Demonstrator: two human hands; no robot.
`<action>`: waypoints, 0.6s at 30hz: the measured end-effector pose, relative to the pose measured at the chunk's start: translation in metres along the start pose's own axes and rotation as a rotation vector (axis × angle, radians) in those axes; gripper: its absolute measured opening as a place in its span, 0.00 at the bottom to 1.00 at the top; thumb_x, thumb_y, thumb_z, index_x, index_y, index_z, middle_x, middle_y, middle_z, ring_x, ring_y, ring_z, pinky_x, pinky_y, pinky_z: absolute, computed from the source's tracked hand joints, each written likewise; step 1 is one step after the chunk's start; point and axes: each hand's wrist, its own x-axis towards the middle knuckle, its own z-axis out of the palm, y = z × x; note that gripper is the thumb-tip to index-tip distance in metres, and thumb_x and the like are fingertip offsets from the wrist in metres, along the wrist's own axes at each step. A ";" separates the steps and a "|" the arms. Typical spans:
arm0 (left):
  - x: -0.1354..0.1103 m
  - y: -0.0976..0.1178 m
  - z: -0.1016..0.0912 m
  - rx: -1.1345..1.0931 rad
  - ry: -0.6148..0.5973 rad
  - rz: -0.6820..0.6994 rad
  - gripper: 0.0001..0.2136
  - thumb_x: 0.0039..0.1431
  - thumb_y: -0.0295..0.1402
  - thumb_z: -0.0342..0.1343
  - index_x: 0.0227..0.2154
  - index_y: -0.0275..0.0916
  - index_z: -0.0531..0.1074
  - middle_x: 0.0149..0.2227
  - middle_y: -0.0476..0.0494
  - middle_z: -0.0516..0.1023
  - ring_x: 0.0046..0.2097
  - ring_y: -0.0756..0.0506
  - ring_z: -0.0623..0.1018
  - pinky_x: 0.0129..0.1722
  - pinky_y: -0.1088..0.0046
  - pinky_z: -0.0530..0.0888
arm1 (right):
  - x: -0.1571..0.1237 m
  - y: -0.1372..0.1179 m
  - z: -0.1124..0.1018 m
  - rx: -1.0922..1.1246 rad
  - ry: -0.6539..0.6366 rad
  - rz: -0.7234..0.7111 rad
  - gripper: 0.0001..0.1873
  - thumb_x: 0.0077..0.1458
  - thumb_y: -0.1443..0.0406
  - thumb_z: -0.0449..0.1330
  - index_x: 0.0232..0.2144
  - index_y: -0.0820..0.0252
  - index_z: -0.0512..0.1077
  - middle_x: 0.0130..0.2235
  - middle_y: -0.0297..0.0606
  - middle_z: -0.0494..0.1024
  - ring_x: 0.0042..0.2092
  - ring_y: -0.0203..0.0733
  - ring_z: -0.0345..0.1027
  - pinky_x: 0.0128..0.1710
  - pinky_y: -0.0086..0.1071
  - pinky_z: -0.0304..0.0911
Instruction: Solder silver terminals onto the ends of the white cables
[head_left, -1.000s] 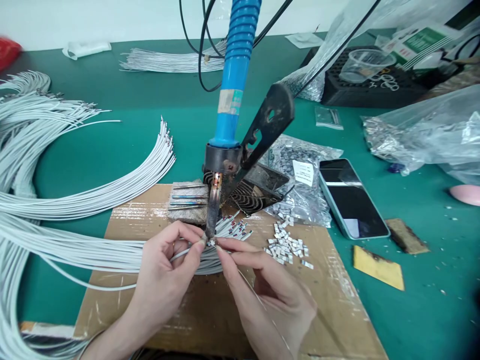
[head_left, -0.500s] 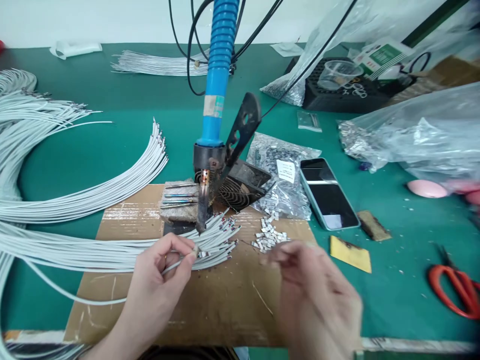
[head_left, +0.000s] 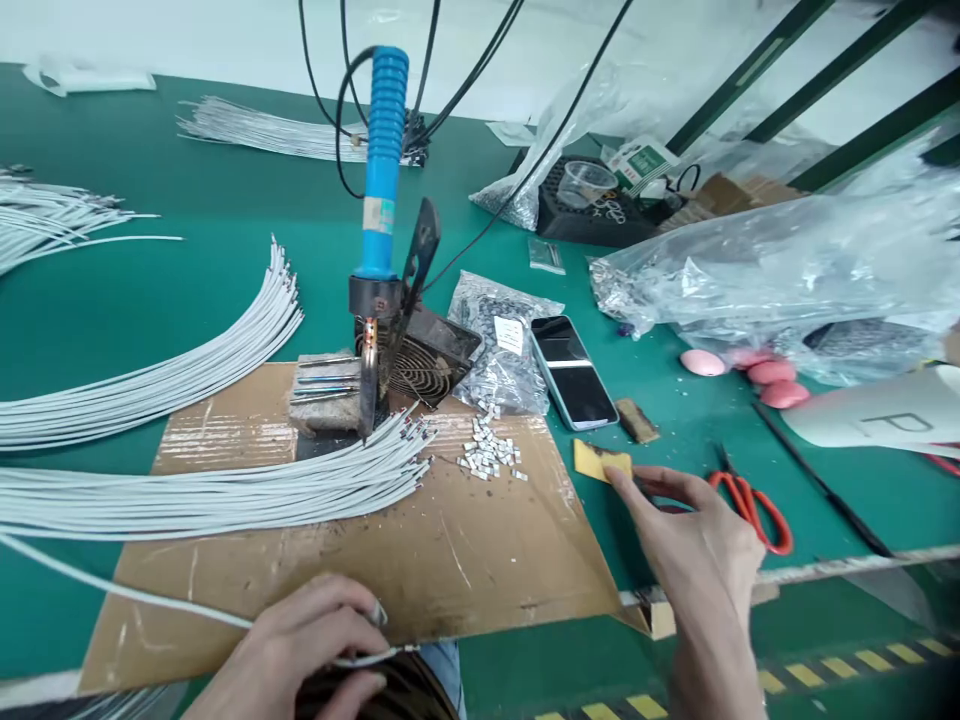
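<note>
My left hand (head_left: 315, 640) is low at the front edge of the cardboard, its fingers closed round a white cable (head_left: 367, 660) whose tip points right. A small metal piece seems to sit on that tip. On the right, my right hand (head_left: 697, 540) grips the near right corner of a yellow sponge (head_left: 596, 460) between thumb and fingers. The soldering iron (head_left: 384, 160) stands tip down in its holder, above a bundle of white cables (head_left: 225, 500). Small white connectors (head_left: 487, 450) lie piled on the cardboard (head_left: 420, 590).
A phone (head_left: 574, 370), a bag of small parts (head_left: 502, 340) and a brown sponge piece (head_left: 636, 420) lie right of the iron. Red-handled scissors (head_left: 750, 510) are beyond my right hand. More white cables (head_left: 187, 370) spread on the left.
My left hand has drawn the cable away from the bundle, down toward the table edge. My right hand has moved from beside the connector pile to the yellow sponge. The view has shifted right.
</note>
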 end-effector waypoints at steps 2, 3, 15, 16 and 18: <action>0.004 0.002 -0.010 0.020 0.082 -0.069 0.08 0.65 0.29 0.58 0.40 0.47 0.81 0.44 0.42 0.85 0.35 0.46 0.84 0.35 0.77 0.79 | -0.012 -0.009 0.006 0.109 0.026 -0.005 0.24 0.35 0.45 0.76 0.27 0.55 0.77 0.28 0.37 0.78 0.33 0.52 0.71 0.45 0.53 0.67; 0.007 0.004 -0.015 0.027 0.144 -0.106 0.07 0.66 0.30 0.58 0.39 0.47 0.81 0.43 0.42 0.85 0.34 0.46 0.83 0.33 0.77 0.79 | -0.021 -0.015 0.009 0.173 0.033 -0.015 0.25 0.37 0.45 0.75 0.30 0.55 0.77 0.30 0.37 0.79 0.35 0.52 0.73 0.46 0.53 0.69; 0.061 0.018 -0.030 -0.258 0.504 -0.361 0.25 0.63 0.43 0.63 0.60 0.37 0.74 0.22 0.55 0.71 0.22 0.49 0.69 0.22 0.75 0.66 | -0.150 -0.117 0.075 0.728 -0.635 -0.218 0.04 0.59 0.65 0.68 0.37 0.56 0.77 0.36 0.35 0.83 0.38 0.39 0.81 0.41 0.31 0.78; 0.065 0.016 -0.030 -0.272 0.495 -0.348 0.25 0.63 0.43 0.63 0.59 0.36 0.75 0.21 0.55 0.69 0.22 0.49 0.68 0.22 0.75 0.65 | -0.154 -0.119 0.077 0.730 -0.663 -0.220 0.03 0.59 0.66 0.68 0.37 0.56 0.77 0.36 0.35 0.83 0.38 0.39 0.81 0.41 0.30 0.78; 0.070 0.014 -0.028 -0.269 0.527 -0.295 0.18 0.62 0.40 0.64 0.52 0.36 0.80 0.22 0.54 0.71 0.23 0.49 0.68 0.23 0.75 0.65 | -0.158 -0.120 0.076 0.718 -0.703 -0.236 0.02 0.61 0.66 0.67 0.37 0.56 0.77 0.36 0.36 0.82 0.38 0.39 0.80 0.41 0.30 0.77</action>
